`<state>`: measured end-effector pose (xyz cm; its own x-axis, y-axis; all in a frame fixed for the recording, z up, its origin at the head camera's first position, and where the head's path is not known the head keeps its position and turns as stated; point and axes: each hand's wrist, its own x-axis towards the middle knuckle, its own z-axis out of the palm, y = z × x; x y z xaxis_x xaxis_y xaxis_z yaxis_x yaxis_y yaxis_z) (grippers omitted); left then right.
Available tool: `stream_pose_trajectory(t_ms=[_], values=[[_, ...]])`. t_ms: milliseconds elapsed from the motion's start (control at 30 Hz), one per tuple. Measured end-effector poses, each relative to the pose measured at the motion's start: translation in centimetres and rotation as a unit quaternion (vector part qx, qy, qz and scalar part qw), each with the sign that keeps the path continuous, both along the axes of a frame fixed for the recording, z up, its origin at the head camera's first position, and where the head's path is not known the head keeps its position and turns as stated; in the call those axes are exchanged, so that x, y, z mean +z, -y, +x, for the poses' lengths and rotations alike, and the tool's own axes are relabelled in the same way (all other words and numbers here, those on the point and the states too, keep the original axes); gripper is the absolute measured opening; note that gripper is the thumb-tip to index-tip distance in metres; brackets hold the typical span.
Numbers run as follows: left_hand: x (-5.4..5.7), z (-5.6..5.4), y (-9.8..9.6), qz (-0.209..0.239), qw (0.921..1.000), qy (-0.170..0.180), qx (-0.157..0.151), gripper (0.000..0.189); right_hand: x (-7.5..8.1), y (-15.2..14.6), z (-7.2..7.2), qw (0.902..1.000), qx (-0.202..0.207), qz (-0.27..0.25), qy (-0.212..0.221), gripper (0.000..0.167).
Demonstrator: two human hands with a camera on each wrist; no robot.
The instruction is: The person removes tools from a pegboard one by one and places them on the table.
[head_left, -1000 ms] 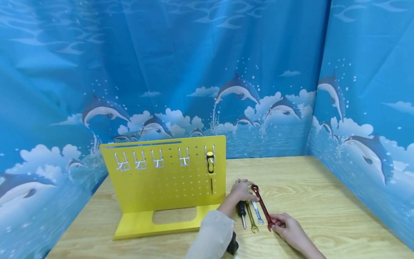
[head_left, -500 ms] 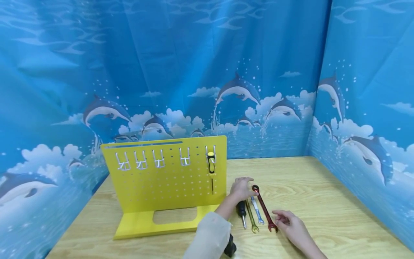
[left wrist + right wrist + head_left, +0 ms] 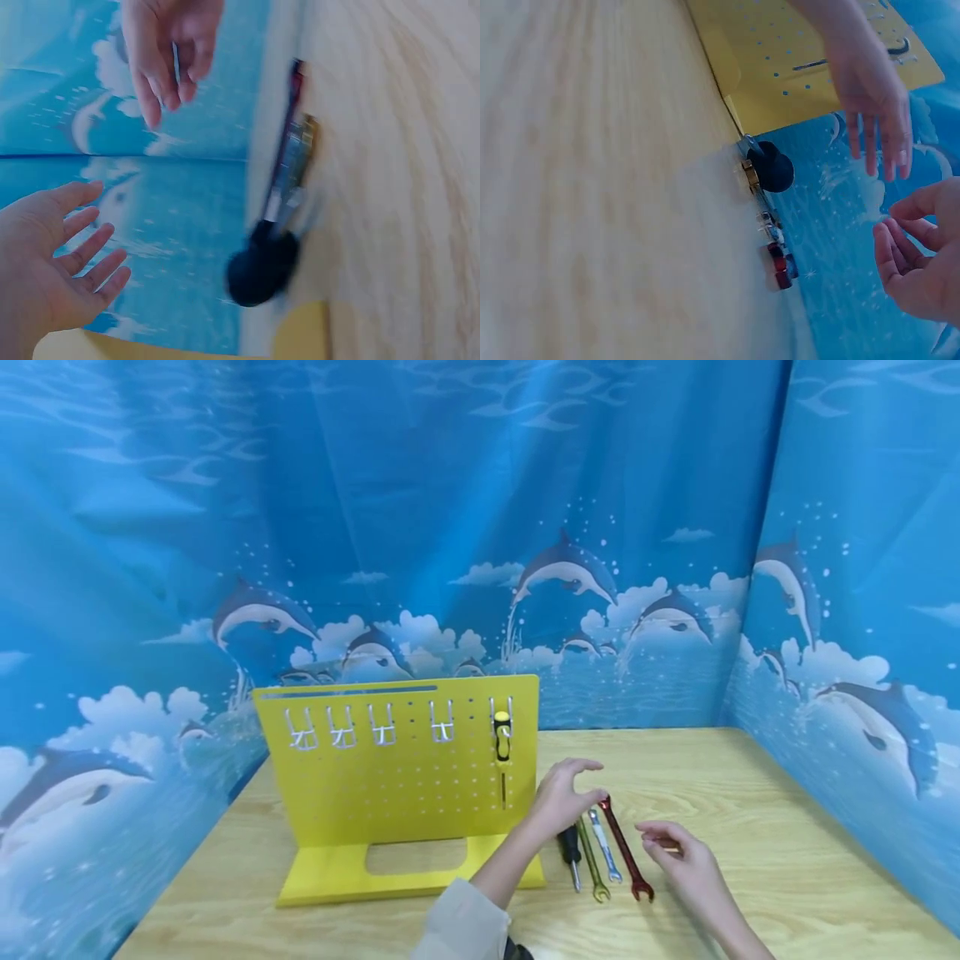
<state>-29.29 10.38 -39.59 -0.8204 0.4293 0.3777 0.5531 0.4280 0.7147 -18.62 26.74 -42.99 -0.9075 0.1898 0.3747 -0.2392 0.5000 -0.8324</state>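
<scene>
On the table lies a row of tools: a black-handled screwdriver [image 3: 572, 847], an olive-gold wrench [image 3: 592, 864], a silver-blue wrench [image 3: 604, 845] and a red wrench [image 3: 628, 853]. My left hand [image 3: 558, 797] hovers over their far ends, fingers spread and holding nothing; the left wrist view shows it apart from the tools. To the right of the red wrench, my right hand [image 3: 688, 867] is raised with loosely bent fingers and nothing in them. In the right wrist view, the red wrench [image 3: 780, 264] and the screwdriver's black handle [image 3: 771, 166] appear end-on.
A yellow pegboard [image 3: 390, 810] stands left of the tools. It carries several metal hooks [image 3: 381, 727], and a yellow-and-black screwdriver [image 3: 502, 739] hangs at its right end. Blue dolphin-print curtains [image 3: 450, 527] border the wooden table [image 3: 750, 827] behind and at right.
My right hand has let go of the red wrench, which now lies beside the others, and has moved off it. My left hand has come away from the wrench's far end. The head view has shifted slightly.
</scene>
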Motion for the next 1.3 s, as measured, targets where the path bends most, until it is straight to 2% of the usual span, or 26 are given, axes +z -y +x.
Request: stream_pose_trajectory(t_ms=[167, 300, 433, 567, 667, 733, 800, 867, 967, 1133, 1300], values=[[2.1, 1.9, 1.7, 0.06, 0.9974, -0.04, -0.004, 0.034, 1.5, 1.6, -0.8, 0.9996, 0.027, -0.008, 0.006, 0.021], [3.7, 3.0, 3.3, 0.121, 0.988, -0.096, 0.004, 0.03, 2.5, 3.3, -1.6, 0.9985, 0.048, -0.024, 0.006, 0.02], [5.2, 3.4, 5.0, 0.185, 0.967, -0.173, 0.026, 0.025, 3.3, 5.0, -2.4, 0.9969, 0.068, -0.037, 0.014, 0.021], [6.1, 3.6, 6.7, 0.227, 0.9377, -0.255, 0.064, 0.022, 4.0, 6.9, -3.0, 0.9946, 0.088, -0.049, 0.025, 0.021], [6.7, 3.8, 7.8, 0.239, 0.9213, -0.293, 0.093, 0.022, 4.3, 8.4, -3.6, 0.993, 0.103, -0.054, 0.021, 0.02], [6.9, 3.8, 8.4, 0.244, 0.9162, -0.3, 0.106, 0.022, 4.3, 9.3, -4.0, 0.9926, 0.11, -0.051, 0.012, 0.02], [6.9, 3.7, 8.9, 0.239, 0.917, -0.295, 0.121, 0.025, 4.2, 10.2, -4.6, 0.992, 0.117, -0.048, 0.0, 0.02], [6.8, 3.5, 9.2, 0.231, 0.9223, -0.279, 0.135, 0.028, 4.0, 10.9, -5.0, 0.9924, 0.116, -0.039, -0.007, 0.021], [6.6, 3.2, 9.4, 0.201, 0.936, -0.246, 0.151, 0.036, 3.6, 12.0, -5.6, 0.9928, 0.117, -0.028, -0.007, 0.023], [6.2, 3.1, 9.3, 0.149, 0.9566, -0.198, 0.154, 0.046, 2.9, 13.3, -6.3, 0.9901, 0.137, -0.029, 0.002, 0.028], [5.7, 2.9, 9.2, 0.129, 0.9656, -0.154, 0.165, 0.052, 2.5, 14.1, -6.6, 0.9852, 0.17, -0.024, 0.005, 0.029]])
